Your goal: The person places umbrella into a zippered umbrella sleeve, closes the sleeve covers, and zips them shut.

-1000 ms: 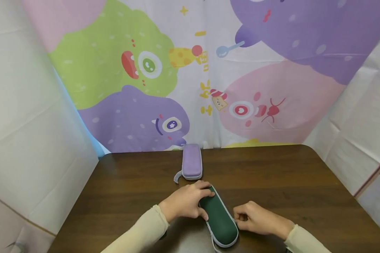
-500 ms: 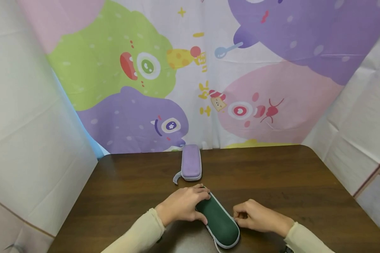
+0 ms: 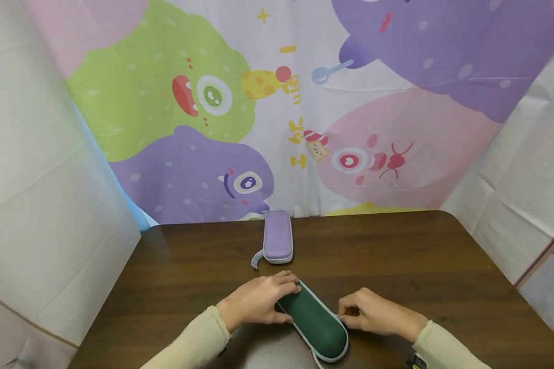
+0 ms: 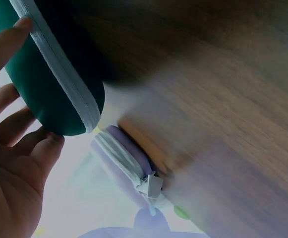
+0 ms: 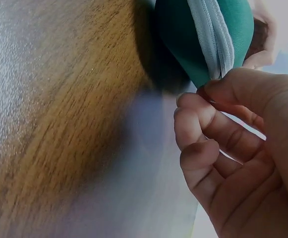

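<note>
A green zip case with a pale grey zip band lies slantwise on the brown table. My left hand grips its far end, thumb on the near side and fingers around the tip. In the left wrist view, the left thumb presses by the zip band. My right hand is at the case's right edge. In the right wrist view, thumb and index finger pinch at the zip line; the zip pull between them is mostly hidden. A pale strap hangs from the case's near left side.
A closed purple zip case with a grey strap lies at the back of the table, beyond my left hand. Behind the table hangs a cartoon-printed cloth. White sheets flank both sides.
The green case's far end has swung left with my left hand, so the case slants more. My right hand stays pinched at its right edge, shifted only slightly.
</note>
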Demonstrator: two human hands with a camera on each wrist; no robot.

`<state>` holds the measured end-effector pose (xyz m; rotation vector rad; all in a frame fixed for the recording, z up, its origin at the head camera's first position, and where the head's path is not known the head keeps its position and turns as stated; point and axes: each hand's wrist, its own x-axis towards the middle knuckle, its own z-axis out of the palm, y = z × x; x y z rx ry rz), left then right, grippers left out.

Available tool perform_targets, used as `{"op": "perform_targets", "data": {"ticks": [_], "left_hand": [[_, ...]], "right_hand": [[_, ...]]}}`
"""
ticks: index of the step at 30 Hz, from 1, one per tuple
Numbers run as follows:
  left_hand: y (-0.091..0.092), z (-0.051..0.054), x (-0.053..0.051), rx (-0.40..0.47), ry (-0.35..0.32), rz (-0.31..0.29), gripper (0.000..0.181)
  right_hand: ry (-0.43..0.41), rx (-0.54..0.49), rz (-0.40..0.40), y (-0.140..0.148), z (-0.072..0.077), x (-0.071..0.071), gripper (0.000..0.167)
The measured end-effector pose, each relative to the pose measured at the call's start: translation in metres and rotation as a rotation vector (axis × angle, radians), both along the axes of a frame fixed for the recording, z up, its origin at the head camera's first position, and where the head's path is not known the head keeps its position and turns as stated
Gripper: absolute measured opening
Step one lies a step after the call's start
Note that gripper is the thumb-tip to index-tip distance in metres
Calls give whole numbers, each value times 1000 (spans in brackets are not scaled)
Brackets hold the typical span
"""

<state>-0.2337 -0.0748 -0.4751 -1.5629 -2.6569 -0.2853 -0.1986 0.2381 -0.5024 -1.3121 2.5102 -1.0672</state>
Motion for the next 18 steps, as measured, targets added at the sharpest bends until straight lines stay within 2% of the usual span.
{"op": "perform_targets", "data": {"ticks": [4, 13, 18], "left_hand": [[-1, 0, -1, 30, 7, 4, 58], [-9, -5, -1, 69, 61, 30, 55], [-11, -4, -2, 80, 47, 27, 51]], "right_hand": [[24, 7, -8, 0, 1, -1, 20], [3, 41, -10, -2, 2, -6, 20], [-13, 51, -12, -3, 4, -7, 20]]}}
